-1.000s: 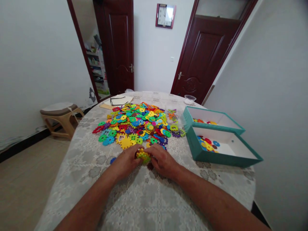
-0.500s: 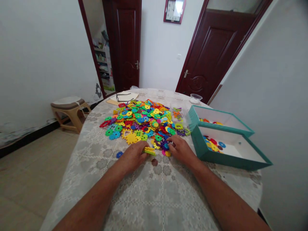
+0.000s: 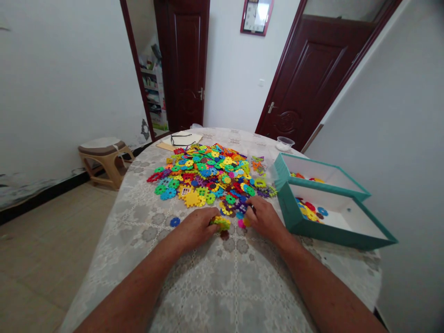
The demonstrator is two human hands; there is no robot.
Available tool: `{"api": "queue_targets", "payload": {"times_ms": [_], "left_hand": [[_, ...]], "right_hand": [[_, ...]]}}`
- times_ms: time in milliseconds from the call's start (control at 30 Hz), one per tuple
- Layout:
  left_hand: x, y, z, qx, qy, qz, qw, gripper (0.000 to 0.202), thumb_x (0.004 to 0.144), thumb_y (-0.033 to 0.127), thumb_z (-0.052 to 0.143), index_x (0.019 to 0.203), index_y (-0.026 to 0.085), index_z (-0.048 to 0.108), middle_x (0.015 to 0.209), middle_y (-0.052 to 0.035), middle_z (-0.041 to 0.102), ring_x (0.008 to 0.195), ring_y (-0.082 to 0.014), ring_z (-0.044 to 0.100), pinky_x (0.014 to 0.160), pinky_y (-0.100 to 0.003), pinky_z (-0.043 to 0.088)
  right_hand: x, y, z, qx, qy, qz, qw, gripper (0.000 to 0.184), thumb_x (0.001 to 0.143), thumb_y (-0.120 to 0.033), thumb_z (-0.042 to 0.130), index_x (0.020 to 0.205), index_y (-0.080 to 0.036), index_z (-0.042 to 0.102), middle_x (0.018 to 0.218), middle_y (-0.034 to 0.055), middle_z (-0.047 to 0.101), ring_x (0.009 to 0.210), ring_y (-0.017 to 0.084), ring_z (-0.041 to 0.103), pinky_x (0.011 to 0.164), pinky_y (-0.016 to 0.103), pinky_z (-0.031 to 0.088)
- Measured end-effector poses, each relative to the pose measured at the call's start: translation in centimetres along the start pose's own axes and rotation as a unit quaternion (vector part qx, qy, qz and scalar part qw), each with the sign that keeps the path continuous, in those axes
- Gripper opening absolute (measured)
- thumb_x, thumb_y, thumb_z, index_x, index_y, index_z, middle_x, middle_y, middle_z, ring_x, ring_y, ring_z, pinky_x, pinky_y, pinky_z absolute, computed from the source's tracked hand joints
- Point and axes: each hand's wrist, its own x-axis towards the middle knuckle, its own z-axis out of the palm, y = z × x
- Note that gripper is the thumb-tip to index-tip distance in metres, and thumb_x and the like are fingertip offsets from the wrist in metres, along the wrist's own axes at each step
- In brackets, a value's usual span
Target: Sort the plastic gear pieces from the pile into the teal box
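Observation:
A big heap of colourful plastic interlocking pieces [image 3: 208, 171], many shaped like notched discs, covers the middle of the table. At its near edge my left hand [image 3: 199, 225] is closed on yellow-green pieces [image 3: 222, 223]; how many is hard to make out. My right hand [image 3: 262, 216] pinches a purple window piece [image 3: 242, 206] at the heap's near right side. Pink [image 3: 241, 223] and orange pieces lie just below its fingers. A brown disc [image 3: 225, 235] rests on the cloth below the left hand's pieces, and a blue disc [image 3: 175, 222] lies left of that hand.
Two teal-edged boxes [image 3: 340, 238] stand on the right, with some loose pieces inside. Black glasses [image 3: 182, 138] rest on papers at the far left. A clear plastic bowl [image 3: 285, 142] sits at the far right edge. A stool [image 3: 106, 159] stands on the floor at left.
The purple window piece now shows in my right hand, lifted from among the pieces there. My left hand has tilted its yellow-green pieces so their faces show. The view has shifted slightly.

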Motion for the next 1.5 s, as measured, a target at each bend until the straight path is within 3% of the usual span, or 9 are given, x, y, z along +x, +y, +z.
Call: {"api": "queue_targets", "payload": {"times_ms": [133,333,633,767,867,967,1133,1333,1500], "left_hand": [[-0.1,0.4,0.0,-0.029,-0.004,-0.007,1.0,0.019,0.09,0.022,0.058,0.09,0.028,0.077,0.098,-0.0025,0.076,0.089,-0.0215,0.064,0.086,-0.031,0.044],[0.0,0.2,0.1,-0.031,0.002,-0.007,0.999,0.021,0.09,0.02,0.057,0.091,0.028,0.076,0.1,-0.0024,0.076,0.093,-0.0213,0.064,0.088,-0.03,0.044],[0.3,-1.2,0.9,0.031,0.036,-0.003,0.999,0.014,0.09,0.023,0.059,0.095,0.024,0.072,0.1,-0.0038,0.074,0.095,-0.0216,0.066,0.084,-0.029,0.044],[0.4,-1.6,1.3,0.03,0.068,-0.041,0.996,0.023,0.088,0.025,0.063,0.11,0.024,0.066,0.103,-0.0043,0.075,0.098,-0.0229,0.067,0.083,-0.029,0.045],[0.4,-1.6,1.3,0.026,0.058,-0.023,0.998,0.038,0.087,0.022,0.062,0.125,0.025,0.064,0.112,-0.0057,0.075,0.103,-0.0237,0.067,0.087,-0.03,0.045],[0.3,-1.3,1.1,0.024,0.021,-0.003,1.0,0.023,0.089,0.022,0.06,0.108,0.026,0.072,0.108,-0.0038,0.076,0.101,-0.0229,0.068,0.086,-0.029,0.045],[0.0,-0.8,0.7,0.011,0.025,-0.01,1.0,0.012,0.09,0.025,0.062,0.096,0.027,0.072,0.1,-0.0022,0.076,0.096,-0.0223,0.067,0.081,-0.028,0.043],[-0.2,-0.8,0.2,0.031,0.025,-0.022,0.999,0.011,0.09,0.027,0.061,0.096,0.026,0.069,0.091,-0.0019,0.075,0.09,-0.0225,0.066,0.077,-0.029,0.042],[-0.2,-0.8,0.1,0.038,0.029,-0.037,0.998,0.009,0.088,0.027,0.062,0.095,0.026,0.068,0.089,-0.0024,0.073,0.088,-0.0229,0.065,0.076,-0.03,0.042]], "right_hand": [[0.0,0.1,-0.1,0.045,-0.003,0.022,0.999,0.019,0.087,-0.014,0.05,0.092,-0.02,0.068,0.084,0.0028,0.066,0.076,0.019,0.059,0.073,0.03,0.044],[-0.2,-0.3,0.0,0.082,0.012,0.022,0.996,0.018,0.087,-0.016,0.054,0.09,-0.02,0.072,0.086,0.003,0.064,0.083,0.02,0.06,0.075,0.031,0.044],[-1.3,-4.3,1.4,0.133,-0.067,-0.075,0.986,0.015,0.095,-0.014,0.055,0.091,-0.021,0.067,0.086,0.0011,0.064,0.082,0.017,0.06,0.074,0.029,0.043],[-1.3,-4.4,1.4,0.147,-0.066,-0.069,0.985,0.015,0.097,-0.016,0.055,0.091,-0.021,0.068,0.086,0.0012,0.064,0.082,0.017,0.06,0.074,0.029,0.044],[-1.4,-4.3,1.3,0.184,-0.089,-0.071,0.976,0.016,0.099,-0.018,0.055,0.098,-0.022,0.071,0.091,0.0018,0.067,0.086,0.017,0.063,0.078,0.029,0.047],[-1.3,-3.7,1.6,0.204,-0.102,-0.07,0.971,0.022,0.103,-0.02,0.052,0.113,-0.024,0.071,0.103,0.0036,0.072,0.097,0.018,0.067,0.088,0.031,0.051],[-0.6,-1.1,2.8,0.081,-0.02,-0.075,0.994,0.026,0.101,-0.017,0.052,0.119,-0.021,0.07,0.111,0.01,0.068,0.106,0.023,0.063,0.095,0.039,0.051],[0.1,0.0,3.6,-0.031,-0.057,-0.057,0.996,0.023,0.102,-0.017,0.054,0.117,-0.021,0.071,0.107,0.0092,0.063,0.102,0.022,0.06,0.092,0.037,0.05],[0.3,-0.5,3.5,-0.037,-0.053,-0.03,0.997,0.008,0.099,-0.019,0.06,0.103,-0.021,0.066,0.105,0.0067,0.059,0.101,0.021,0.058,0.091,0.033,0.048]]}}
